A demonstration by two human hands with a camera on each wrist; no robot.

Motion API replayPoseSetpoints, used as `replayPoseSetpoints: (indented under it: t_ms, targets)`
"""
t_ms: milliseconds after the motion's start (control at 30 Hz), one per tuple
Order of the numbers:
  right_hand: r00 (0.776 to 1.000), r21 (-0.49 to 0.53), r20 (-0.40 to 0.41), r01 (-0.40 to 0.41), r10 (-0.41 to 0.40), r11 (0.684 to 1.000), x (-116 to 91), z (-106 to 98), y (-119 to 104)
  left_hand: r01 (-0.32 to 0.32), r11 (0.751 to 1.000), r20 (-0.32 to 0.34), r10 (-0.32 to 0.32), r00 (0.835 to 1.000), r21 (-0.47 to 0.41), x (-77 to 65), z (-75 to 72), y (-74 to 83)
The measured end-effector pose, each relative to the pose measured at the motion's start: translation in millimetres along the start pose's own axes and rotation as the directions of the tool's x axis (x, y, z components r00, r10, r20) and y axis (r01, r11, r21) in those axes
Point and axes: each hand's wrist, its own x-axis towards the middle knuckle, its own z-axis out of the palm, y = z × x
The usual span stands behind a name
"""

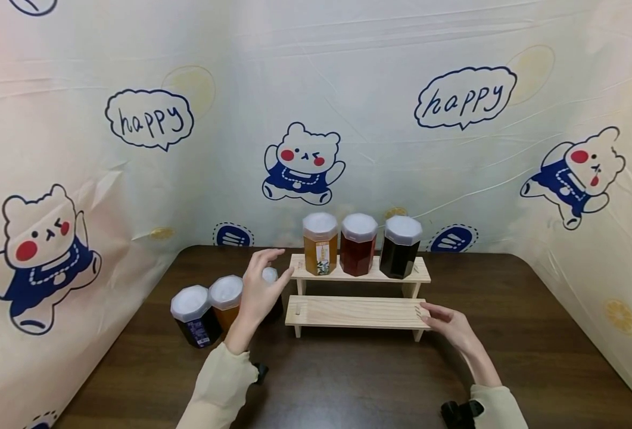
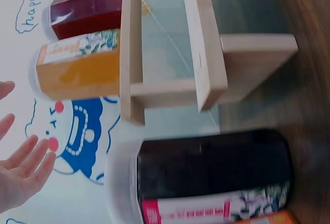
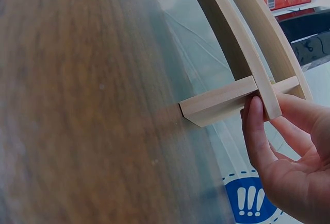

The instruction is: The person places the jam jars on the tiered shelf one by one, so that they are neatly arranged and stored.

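Observation:
A two-tier wooden display stand (image 1: 355, 311) stands on the table. My right hand (image 1: 450, 325) pinches the right end of its lower board; in the right wrist view, thumb and fingers (image 3: 256, 126) close on the board's end. On the upper tier are three octagonal jars with white lids: an amber jar (image 1: 320, 247), a red jar (image 1: 358, 250) and a dark jar (image 1: 399, 253). Left of the stand, my left hand (image 1: 257, 289) hovers with spread, relaxed fingers, holding nothing. It partly hides another dark jar (image 2: 211, 165), which stands beside the stand.
Farther left are an orange-brown jar (image 1: 227, 298) and a dark labelled jar (image 1: 195, 316), both with white lids. Behind and beside the brown table (image 1: 348, 381) hangs a pale printed curtain (image 1: 374, 155).

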Motion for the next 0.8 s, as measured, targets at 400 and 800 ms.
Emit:
replayPoseSetpoints:
  t_ms: [400, 800]
  targets:
    - [1.0, 0.025, -0.001, -0.005, 0.005, 1.0, 0.7, 0.8, 0.4, 0.069, 0.996, 0.074, -0.073, 0.995, 0.054, -12.5, -36.8, -1.1]
    - [1.0, 0.031, 0.0, -0.007, 0.007, 0.999, 1.9, 1.0, 3.1, 0.054, 0.984, 0.095, -0.072, 0.993, 0.172, -27.4, -60.1, -12.6]
